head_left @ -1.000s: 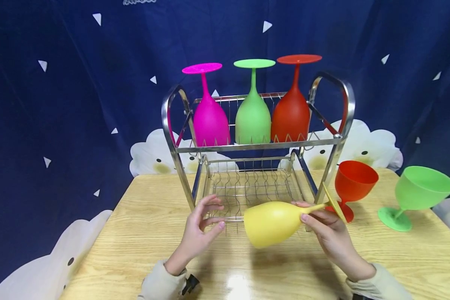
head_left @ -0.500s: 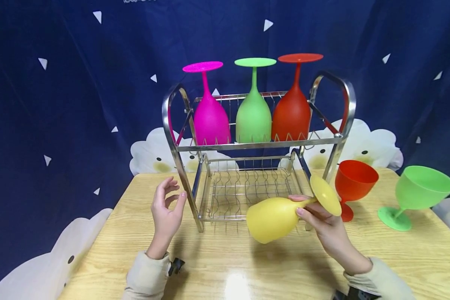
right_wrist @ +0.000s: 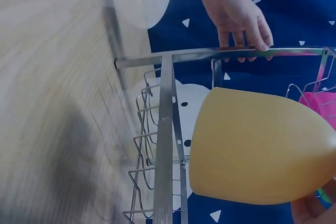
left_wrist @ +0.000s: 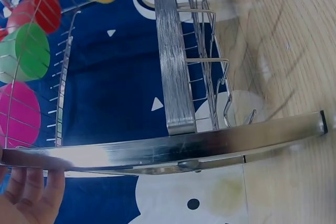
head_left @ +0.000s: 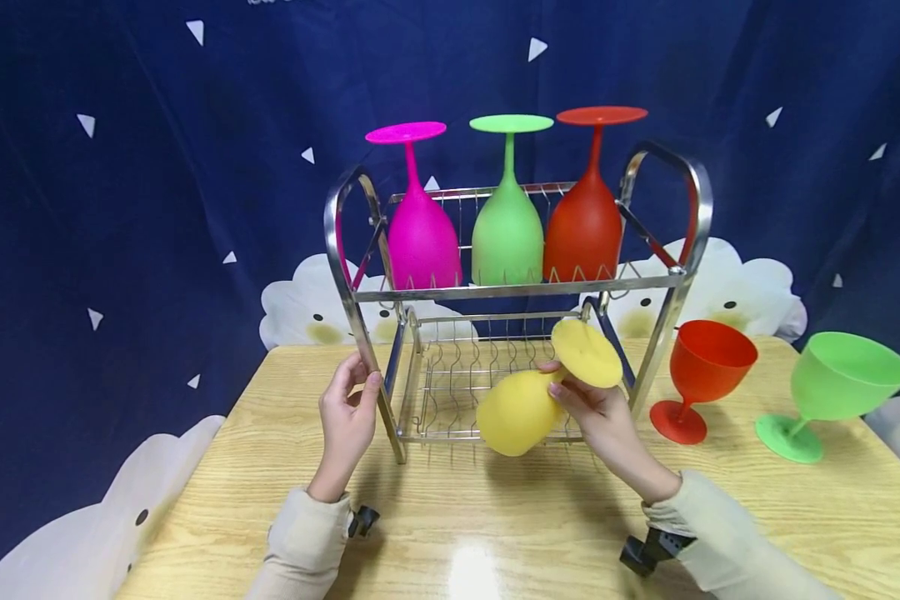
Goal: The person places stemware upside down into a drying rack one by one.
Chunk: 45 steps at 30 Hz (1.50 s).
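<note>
A dark blue cloth with little white triangles and white cloud shapes is hung behind a wooden counter (head_left: 270, 467). A shiny metal rack (head_left: 517, 287) with two shelves is set on the counter. On the top shelf three cups are stood upside down in a row: a pink cup (head_left: 420, 237), a green cup (head_left: 506, 233) and a red cup (head_left: 585, 225). So three places up there are filled already.

A yellow cup (head_left: 521, 408) is held in the right hand (head_left: 603, 421). It is tipped on its side, with its round foot up and its open mouth pointing down toward the person, just in front of the bottom shelf. The grip of this hand is pinched round the thin stem. The cup is not yet set on the rack, and the bottom shelf is seen with nothing on it.

The front left post of the rack is held by the left hand (head_left: 347, 417), with the fingers (right_wrist: 244, 30) curled round the bar.

Two more cups are stood upright on the counter, to the right of the rack: a short red cup (head_left: 701, 375) near it and a wide green cup (head_left: 832, 392) farther out. These two are judged to be left for later, so the work seems a bit more than half done.
</note>
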Available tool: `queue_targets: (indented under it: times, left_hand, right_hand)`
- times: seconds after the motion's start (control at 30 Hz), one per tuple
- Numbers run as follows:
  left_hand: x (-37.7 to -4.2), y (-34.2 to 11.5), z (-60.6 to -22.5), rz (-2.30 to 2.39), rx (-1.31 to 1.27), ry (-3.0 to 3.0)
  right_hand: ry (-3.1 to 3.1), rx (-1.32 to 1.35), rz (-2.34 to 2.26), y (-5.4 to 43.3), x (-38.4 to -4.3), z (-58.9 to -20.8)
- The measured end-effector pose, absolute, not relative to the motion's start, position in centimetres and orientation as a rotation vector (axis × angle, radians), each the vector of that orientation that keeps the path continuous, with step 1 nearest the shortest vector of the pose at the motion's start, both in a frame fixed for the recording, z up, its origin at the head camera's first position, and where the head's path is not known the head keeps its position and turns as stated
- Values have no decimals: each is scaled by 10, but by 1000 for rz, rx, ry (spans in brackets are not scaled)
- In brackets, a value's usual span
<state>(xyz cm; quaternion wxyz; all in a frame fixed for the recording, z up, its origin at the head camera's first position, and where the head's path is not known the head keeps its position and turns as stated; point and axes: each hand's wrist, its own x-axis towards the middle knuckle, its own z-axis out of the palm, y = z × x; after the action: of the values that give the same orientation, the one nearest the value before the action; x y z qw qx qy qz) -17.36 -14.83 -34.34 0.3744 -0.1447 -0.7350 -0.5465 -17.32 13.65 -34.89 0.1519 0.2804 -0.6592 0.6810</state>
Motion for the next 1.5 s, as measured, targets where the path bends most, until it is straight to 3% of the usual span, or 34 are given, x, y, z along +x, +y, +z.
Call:
queue_targets:
  times: [0.37,0.87,1.5]
  left_hand:
    - [-176,-152,-344,-1374,-386,-1881]
    - [-193,-161,-373,-1420,-447,-1825]
    - [-175,-149,-345,-1340,-406,-1896]
  right_hand:
    - [-2036,802,1631,101,-204,-349]
    - [-2304,754,1499,48,-240,-368]
    - [-2306,778,1371,17,-255,-379]
